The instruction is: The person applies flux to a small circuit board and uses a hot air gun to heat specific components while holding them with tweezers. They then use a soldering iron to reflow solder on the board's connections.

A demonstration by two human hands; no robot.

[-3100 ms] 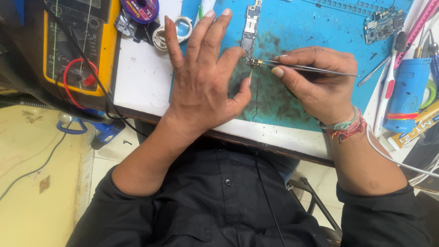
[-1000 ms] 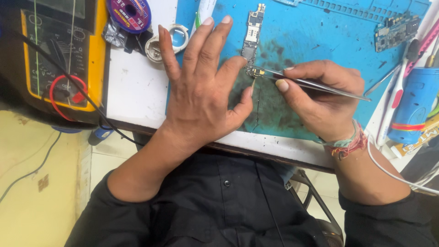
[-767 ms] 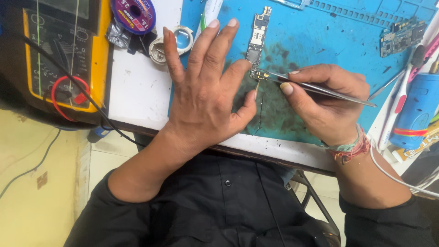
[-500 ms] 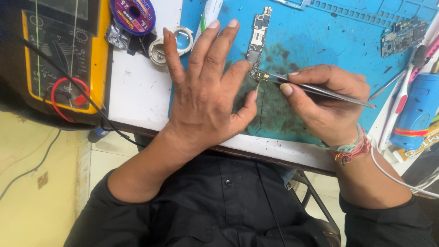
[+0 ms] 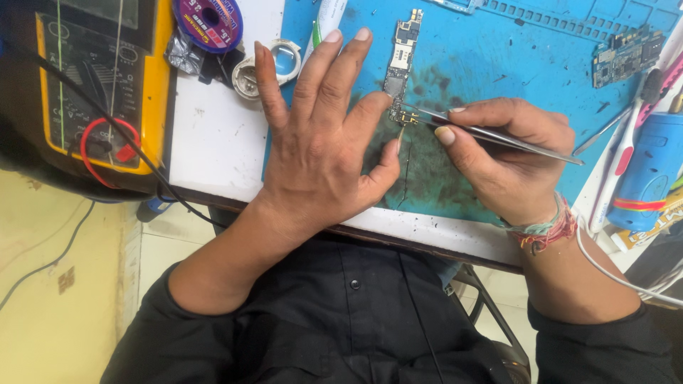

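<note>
Two hands | left hand flat, released, steadying circuit board | right hand pinching tweezers

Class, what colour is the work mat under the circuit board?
Blue work mat, with dark smudges; head view.

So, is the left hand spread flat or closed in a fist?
Spread flat: the left hand lies palm-down on the blue mat, fingers apart.

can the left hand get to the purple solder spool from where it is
Probably yes: the left hand lies flat and empty on the blue mat, and only a small metal ring sits between it and the purple solder spool.
</note>
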